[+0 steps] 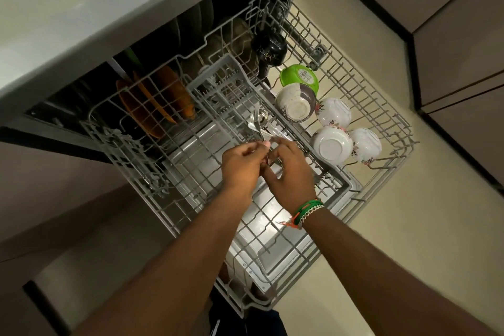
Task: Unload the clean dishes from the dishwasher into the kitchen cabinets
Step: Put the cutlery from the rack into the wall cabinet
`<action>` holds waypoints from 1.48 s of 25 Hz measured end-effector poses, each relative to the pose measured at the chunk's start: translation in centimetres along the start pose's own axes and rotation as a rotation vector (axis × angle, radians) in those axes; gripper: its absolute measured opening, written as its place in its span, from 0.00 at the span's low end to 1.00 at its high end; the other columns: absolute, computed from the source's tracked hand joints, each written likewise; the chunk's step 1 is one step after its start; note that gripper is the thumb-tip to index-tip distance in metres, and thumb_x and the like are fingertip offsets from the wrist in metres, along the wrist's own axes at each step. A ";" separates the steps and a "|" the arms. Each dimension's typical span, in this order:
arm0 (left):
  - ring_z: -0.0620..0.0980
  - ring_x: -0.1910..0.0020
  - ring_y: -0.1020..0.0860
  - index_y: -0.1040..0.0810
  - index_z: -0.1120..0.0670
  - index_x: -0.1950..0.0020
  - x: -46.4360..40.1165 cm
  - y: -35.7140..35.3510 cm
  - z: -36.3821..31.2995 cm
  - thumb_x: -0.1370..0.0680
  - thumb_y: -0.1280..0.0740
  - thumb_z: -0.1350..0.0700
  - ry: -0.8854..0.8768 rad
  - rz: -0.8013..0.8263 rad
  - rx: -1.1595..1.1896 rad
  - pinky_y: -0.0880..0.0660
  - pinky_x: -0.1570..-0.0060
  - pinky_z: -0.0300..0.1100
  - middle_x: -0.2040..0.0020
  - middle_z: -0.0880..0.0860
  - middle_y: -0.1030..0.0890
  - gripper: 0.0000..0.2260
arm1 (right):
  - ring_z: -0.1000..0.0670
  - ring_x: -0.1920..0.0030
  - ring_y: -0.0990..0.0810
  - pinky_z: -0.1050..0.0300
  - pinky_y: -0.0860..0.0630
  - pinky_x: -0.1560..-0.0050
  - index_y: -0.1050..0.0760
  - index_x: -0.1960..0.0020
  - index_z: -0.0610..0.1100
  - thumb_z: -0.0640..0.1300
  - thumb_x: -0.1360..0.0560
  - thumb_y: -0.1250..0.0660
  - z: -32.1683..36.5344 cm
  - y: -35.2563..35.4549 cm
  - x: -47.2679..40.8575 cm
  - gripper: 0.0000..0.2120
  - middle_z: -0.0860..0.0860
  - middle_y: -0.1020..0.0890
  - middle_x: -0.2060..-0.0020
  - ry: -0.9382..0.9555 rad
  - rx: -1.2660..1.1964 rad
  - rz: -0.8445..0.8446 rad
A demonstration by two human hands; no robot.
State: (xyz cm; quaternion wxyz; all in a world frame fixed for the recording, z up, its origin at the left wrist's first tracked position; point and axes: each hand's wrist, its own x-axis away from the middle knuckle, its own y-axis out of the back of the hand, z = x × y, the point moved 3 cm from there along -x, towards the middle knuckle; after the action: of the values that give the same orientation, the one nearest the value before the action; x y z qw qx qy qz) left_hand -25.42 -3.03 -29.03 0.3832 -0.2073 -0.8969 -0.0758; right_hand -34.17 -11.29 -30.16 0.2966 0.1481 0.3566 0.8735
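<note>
Gathering a bunch of metal spoons (259,125), both hands meet over the pulled-out grey wire rack (381,106) of the dishwasher: the left hand (241,165) has its fingers curled round the handles, and the right hand (290,172), with bright threads and a chain at the wrist, pinches the same bundle from the other side. The spoon bowls point away from the person, above the grey plastic cutlery tray (218,73). Slippage looks like the main risk: the spoons are thin, polished and probably slick, and held as a loose fan, so one could slide out and drop through the open wire grid onto the steel door panel (270,229) below, or snag a tine as the bundle lifts. Just right of the hands sit upturned bowls, two plain white (331,146) and floral ones (336,112), glossy and round-bottomed; an elbow or a swinging handle could knock them together and chip them. A cream bowl (291,106) leans against a green plastic one (300,78), with a black glossy vessel (268,49) beyond. Orange plates (152,101) stand on edge in the lower rack, left of the tray. Most of the load is not yet unloaded.
</note>
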 end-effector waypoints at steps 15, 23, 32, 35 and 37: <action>0.38 0.60 0.20 0.18 0.49 0.43 1.0 3.9 -4.4 0.17 0.34 0.57 -0.367 -0.176 -0.127 0.27 0.65 0.28 0.54 0.47 0.17 0.07 | 0.56 0.59 0.15 0.60 0.19 0.55 0.14 0.52 0.46 0.32 0.25 0.29 4.0 1.2 -1.9 0.10 0.52 0.13 0.59 -0.311 -0.458 -0.187; 0.51 0.59 0.18 0.17 0.51 0.50 4.5 2.4 -1.6 0.18 0.35 0.62 0.007 -0.016 0.255 0.19 0.61 0.46 0.58 0.54 0.14 0.09 | 0.51 0.65 0.16 0.57 0.18 0.59 0.18 0.51 0.37 0.30 0.29 0.25 7.6 0.7 -0.5 0.08 0.43 0.16 0.63 -0.705 -1.043 -0.344; 0.52 0.61 0.18 0.16 0.55 0.46 6.3 3.7 -0.5 0.18 0.34 0.62 -0.016 -0.006 0.372 0.19 0.62 0.44 0.56 0.57 0.14 0.07 | 0.52 0.66 0.16 0.53 0.17 0.59 0.16 0.52 0.34 0.33 0.29 0.23 8.8 -0.7 1.0 0.07 0.47 0.16 0.67 -0.707 -0.989 -0.302; 0.44 0.69 0.24 0.18 0.57 0.44 6.1 5.4 -0.2 0.17 0.34 0.61 -0.026 -0.118 0.319 0.28 0.72 0.36 0.63 0.53 0.15 0.06 | 0.54 0.70 0.20 0.59 0.21 0.64 0.16 0.60 0.40 0.44 0.28 0.22 7.5 -0.8 -0.1 0.08 0.49 0.17 0.70 -0.551 -0.673 -0.184; 0.42 0.71 0.27 0.19 0.56 0.44 5.6 6.7 -0.2 0.17 0.35 0.61 -0.012 -0.173 0.303 0.31 0.72 0.35 0.64 0.51 0.17 0.06 | 0.58 0.66 0.21 0.64 0.26 0.62 0.14 0.58 0.46 0.51 0.27 0.24 5.1 0.0 -2.0 0.08 0.53 0.16 0.66 -0.447 -0.312 -0.199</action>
State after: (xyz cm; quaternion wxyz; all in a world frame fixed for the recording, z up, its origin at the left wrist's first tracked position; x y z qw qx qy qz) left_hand -25.88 4.74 -25.03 0.3966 -0.0699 -0.9149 0.0289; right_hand -30.18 -9.82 -26.63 0.4712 0.2540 0.1564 0.8301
